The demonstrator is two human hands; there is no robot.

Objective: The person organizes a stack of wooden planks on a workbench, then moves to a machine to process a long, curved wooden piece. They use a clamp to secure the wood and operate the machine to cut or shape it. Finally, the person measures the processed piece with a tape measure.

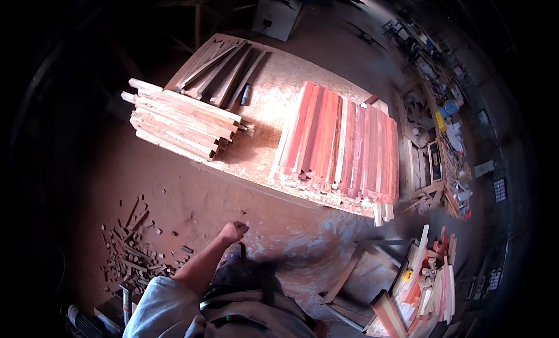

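Observation:
My left hand (234, 230) hangs low over the floor, in front of the table's near edge. Its fingers look curled closed, and nothing shows in them. My right hand is out of sight. On the wooden table (262, 134) lies a wide stack of reddish wood strips (338, 143), laid side by side in several layers. To its left, a stack of pale wood strips (180, 117) sticks out past the table's left edge. Behind that lie several darker, loose wood strips (224, 73), with a small dark blue object (245, 94) beside them.
Wood offcuts (137, 256) litter the floor at the lower left. At the lower right stand a frame (343, 274) and a pile of wood scraps (422, 285) with a yellow roll (407, 275). A cluttered workbench (442, 122) runs along the right.

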